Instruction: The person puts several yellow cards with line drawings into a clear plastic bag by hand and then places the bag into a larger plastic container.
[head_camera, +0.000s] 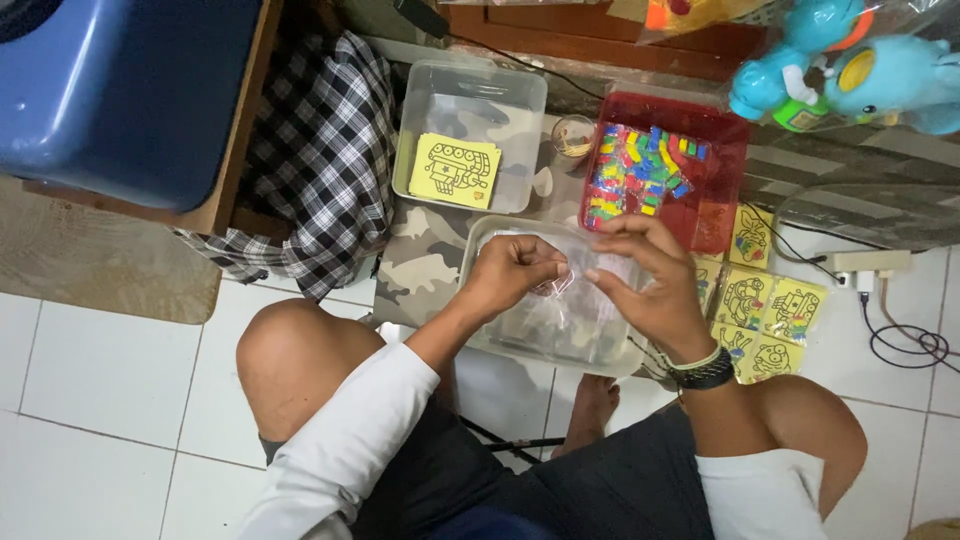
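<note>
Pinching a clear plastic sleeve (590, 285), left hand (510, 270) and right hand (645, 275) hide its contents.

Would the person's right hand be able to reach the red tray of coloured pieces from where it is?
Probably yes: the right hand sits just below the red tray, whose top is open, with nothing between them.

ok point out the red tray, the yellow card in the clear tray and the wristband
red tray (735, 170), head view, right wall
yellow card (455, 170), head view, middle of its face
wristband (703, 372), head view, black band on the right wrist
</note>
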